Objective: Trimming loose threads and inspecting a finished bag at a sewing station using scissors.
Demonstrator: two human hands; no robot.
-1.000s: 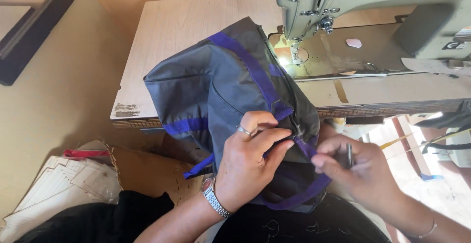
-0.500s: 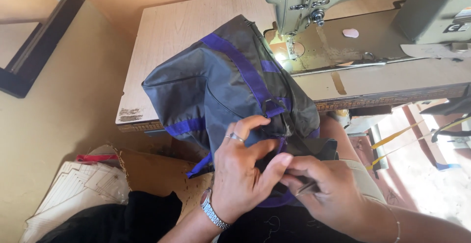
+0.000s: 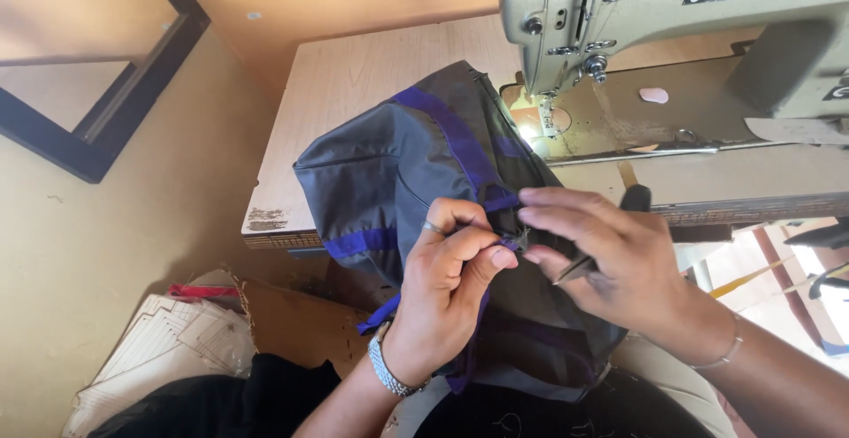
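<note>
- In the person's lap, at the front edge of the surface (image 3: 371, 84), a dark grey bag with blue trim (image 3: 416, 164) is resting, its upper part leaning on the wood toward the sewing machine (image 3: 672, 31).
- The left hand (image 3: 447, 288) is pinching a fold of the bag at a blue seam, fingers (image 3: 478, 248) closed on the cloth.
- The right hand (image 3: 610, 261) is holding a small dark tool (image 3: 610, 234), seemingly thread snips, while its outstretched fingers are hovering just beside the pinched spot.
- The bag is looking largely sewn already, with panels and trim joined; judging by the loose threads at the seam, the trimming there is still under way.
- The bag is not lying under the needle at this moment.
- The pale wooden surface is showing wear along its front edge.
- A dark frame (image 3: 106, 128) is leaning against the tan wall, and stacked card pieces (image 3: 168, 349) are lying on the floor at the left.
</note>
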